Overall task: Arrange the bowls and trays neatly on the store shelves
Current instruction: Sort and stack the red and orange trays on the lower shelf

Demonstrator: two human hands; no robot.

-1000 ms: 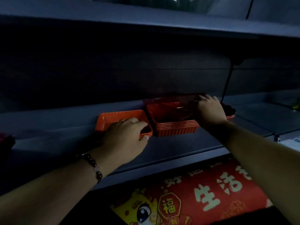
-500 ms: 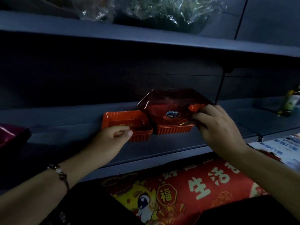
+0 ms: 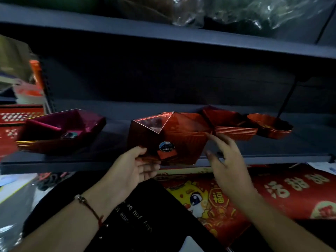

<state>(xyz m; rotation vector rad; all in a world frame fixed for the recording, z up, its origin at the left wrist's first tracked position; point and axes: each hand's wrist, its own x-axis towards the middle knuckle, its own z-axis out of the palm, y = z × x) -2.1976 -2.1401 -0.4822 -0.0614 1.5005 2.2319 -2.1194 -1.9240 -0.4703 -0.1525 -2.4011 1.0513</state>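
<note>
A wrapped stack of red square trays (image 3: 174,140), with a round dark sticker on its front, is tilted at the front edge of the dark shelf (image 3: 54,163). My left hand (image 3: 138,168) holds its lower left corner from below. My right hand (image 3: 223,157) hovers at its right side, fingers spread, fingertips near the wrap. Behind to the right sits a stack of red ribbed trays (image 3: 234,127), and beside that a red scalloped bowl stack (image 3: 271,125). A dark magenta tray stack (image 3: 61,130) stands at the left on the same shelf.
The upper shelf (image 3: 181,36) carries goods in clear plastic wrap (image 3: 254,11). Red perforated baskets (image 3: 12,122) sit at far left. Below the shelf lie red festive posters with a cartoon dragon (image 3: 209,199) and a black garment (image 3: 145,219).
The view swung left and closer. The wrapped red tray stack came forward to the shelf edge, my left hand left the small orange tray and took the wrapped stack, and my right hand released it.
</note>
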